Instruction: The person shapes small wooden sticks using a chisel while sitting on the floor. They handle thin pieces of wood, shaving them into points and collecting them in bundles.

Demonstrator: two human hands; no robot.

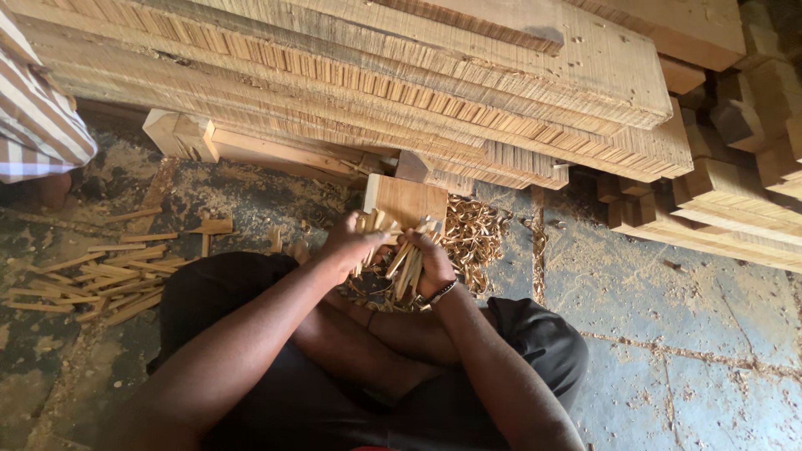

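Here the left hand (349, 247) and right hand (432, 264) both clamp a bundle of sticks (401, 255) before a wood block (405, 200) on the floor (685, 309).

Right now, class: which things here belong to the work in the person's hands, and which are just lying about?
In hand:
left hand
right hand
bundle of thin wooden sticks
wooden block just beyond the bundle

Lying about:
loose sticks on the floor
wood shavings
stacked planks
striped cloth
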